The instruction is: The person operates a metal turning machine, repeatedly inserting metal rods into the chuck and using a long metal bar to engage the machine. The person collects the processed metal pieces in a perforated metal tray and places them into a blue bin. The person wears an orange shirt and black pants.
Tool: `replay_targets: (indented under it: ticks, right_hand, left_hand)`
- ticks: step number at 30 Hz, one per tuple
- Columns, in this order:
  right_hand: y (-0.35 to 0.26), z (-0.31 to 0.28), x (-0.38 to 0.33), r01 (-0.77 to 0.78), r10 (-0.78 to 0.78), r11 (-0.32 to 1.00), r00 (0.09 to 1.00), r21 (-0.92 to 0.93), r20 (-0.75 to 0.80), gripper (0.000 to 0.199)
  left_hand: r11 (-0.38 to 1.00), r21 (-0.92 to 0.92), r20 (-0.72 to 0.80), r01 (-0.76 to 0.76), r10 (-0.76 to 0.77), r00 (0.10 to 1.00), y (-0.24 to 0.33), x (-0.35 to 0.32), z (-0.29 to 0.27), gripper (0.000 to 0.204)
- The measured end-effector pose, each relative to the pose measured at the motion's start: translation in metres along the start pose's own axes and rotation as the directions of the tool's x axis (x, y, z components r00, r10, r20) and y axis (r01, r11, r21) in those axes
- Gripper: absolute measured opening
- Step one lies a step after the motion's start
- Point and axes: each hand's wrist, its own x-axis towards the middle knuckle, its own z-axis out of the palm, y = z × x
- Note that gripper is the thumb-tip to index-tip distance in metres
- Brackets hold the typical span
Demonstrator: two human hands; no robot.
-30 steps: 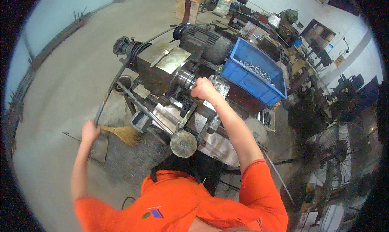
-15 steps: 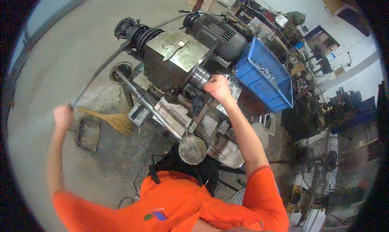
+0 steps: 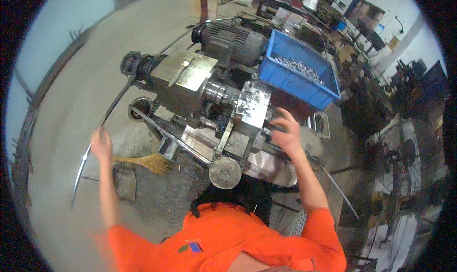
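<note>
A small lathe-like machine stands before me, with a metal-topped headstock (image 3: 183, 72) and a shiny round chuck (image 3: 215, 92) on its right side. My left hand (image 3: 101, 144) is closed around a long metal lever bar (image 3: 114, 105) reaching out from the machine's far left end. To the right of the chuck sits a tool block (image 3: 253, 103) covered in bright metal chips. Beside that block's right end is my right hand (image 3: 287, 133), its fingers apart and bent, with nothing visible in them. Whether its fingertips touch the machine I cannot tell.
A blue crate (image 3: 300, 77) of small metal parts stands behind the block, right of a dark motor (image 3: 233, 43). Another bar (image 3: 178, 143) with a round end disc (image 3: 225, 172) juts toward me. A straw broom (image 3: 147, 163) lies on the floor at left.
My right hand has left the chuck and moved right, its fingers spreading. My left hand has shifted up and right with the lever bar. The whole view has turned somewhat.
</note>
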Motion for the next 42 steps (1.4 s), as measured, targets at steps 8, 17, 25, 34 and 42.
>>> replay_targets:
  ticks: [8,17,25,34,42]
  right_hand:
    - [0.111,-0.152,-0.184,-0.55,0.508,0.769,0.835,-0.325,-0.211,0.024]
    - [0.172,-0.235,-0.296,-0.705,0.848,0.067,0.414,-0.706,-0.332,0.049]
    - [0.123,-0.202,-0.357,-0.709,0.854,0.004,0.37,-0.705,-0.367,0.029]
    - [0.027,-0.091,-0.394,-0.896,0.866,0.425,0.444,-0.131,-0.23,0.027]
    - [-0.002,-0.086,-0.37,-0.925,0.912,0.378,0.366,0.034,-0.183,0.026]
  left_hand:
    - [0.981,0.059,0.912,-0.185,0.022,0.41,0.133,-0.093,0.104,0.038]
    - [0.924,-0.043,0.828,-0.38,0.246,0.505,0.108,-0.056,0.106,0.023]
    - [0.479,-0.371,0.797,0.795,-0.275,0.537,0.137,-0.008,0.062,0.048]
    - [0.426,-0.407,0.762,0.808,-0.328,0.558,0.197,-0.019,0.079,0.027]
    - [0.482,-0.412,0.756,0.774,-0.293,0.585,0.177,-0.018,0.082,0.034]
